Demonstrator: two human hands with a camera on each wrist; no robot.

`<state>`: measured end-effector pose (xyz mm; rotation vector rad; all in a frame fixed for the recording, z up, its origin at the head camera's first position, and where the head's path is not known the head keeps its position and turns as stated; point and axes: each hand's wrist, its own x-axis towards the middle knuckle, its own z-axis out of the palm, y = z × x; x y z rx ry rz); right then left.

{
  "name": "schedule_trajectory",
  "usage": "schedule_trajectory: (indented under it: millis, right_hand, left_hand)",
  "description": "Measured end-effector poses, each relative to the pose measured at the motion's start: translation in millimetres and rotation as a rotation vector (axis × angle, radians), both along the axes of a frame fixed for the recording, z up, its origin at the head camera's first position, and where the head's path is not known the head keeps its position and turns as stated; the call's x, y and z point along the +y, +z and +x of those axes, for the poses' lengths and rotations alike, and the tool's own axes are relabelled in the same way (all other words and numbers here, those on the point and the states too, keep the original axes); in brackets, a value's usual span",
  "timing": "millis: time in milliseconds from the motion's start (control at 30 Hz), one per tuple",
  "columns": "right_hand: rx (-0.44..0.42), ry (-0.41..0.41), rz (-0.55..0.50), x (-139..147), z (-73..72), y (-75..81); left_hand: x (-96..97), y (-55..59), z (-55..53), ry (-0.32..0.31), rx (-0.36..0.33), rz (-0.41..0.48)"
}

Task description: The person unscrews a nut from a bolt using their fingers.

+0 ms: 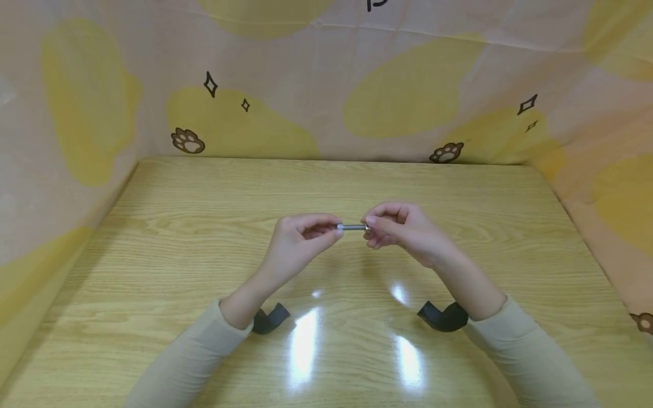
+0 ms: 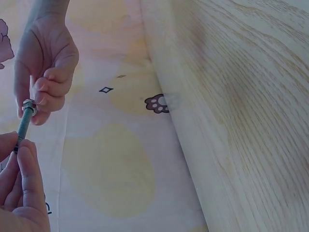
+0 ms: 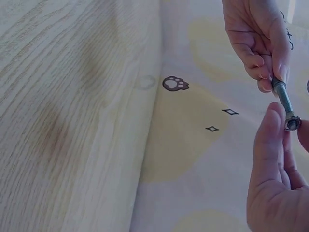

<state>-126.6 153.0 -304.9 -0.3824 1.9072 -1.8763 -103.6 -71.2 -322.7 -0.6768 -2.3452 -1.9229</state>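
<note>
A silver bolt (image 1: 353,227) is held level between the two hands, above the wooden table. My left hand (image 1: 304,238) pinches one end of it between thumb and fingertips, which partly cover that end. At the other end a metal nut (image 3: 292,123) sits around the tip of the thread, and my right hand (image 1: 400,229) pinches it between thumb and forefinger. Bare thread shows between the hands in the left wrist view, where the bolt (image 2: 23,126) slants up toward the right hand (image 2: 48,67).
The wooden table (image 1: 178,272) reflects bright light near its front. Patterned cloth (image 1: 326,85) with paw prints and yellow patches stands along the back and both sides. A black strap (image 1: 444,317) hangs at the right wrist, another (image 1: 270,319) at the left.
</note>
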Motion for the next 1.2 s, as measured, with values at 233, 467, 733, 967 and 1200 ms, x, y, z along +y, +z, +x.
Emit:
schedule_trajectory:
  millis: [233,467,733,967,1200]
  right_hand:
    - [0.061,0.002,-0.052,1.8,1.6,-1.7]
    - [0.027,0.014,0.002,0.6,1.4,-0.5]
    - [0.069,0.001,-0.024,2.1,2.6,-2.9]
    - [0.045,-0.02,-0.009,0.3,3.7,-3.4]
    - [0.047,-0.026,-0.015,-0.8,5.4,-5.2]
  left_hand:
    - [-0.8,0.0,0.5,-0.002,0.008,0.01]
    - [-1.0,0.5,0.8,0.004,0.005,0.003]
    - [-1.4,1.7,2.0,-0.003,0.0,0.012]
    - [-1.4,2.9,3.5,0.006,0.003,0.018]
    - [-1.8,1.4,3.5,-0.004,0.016,0.021]
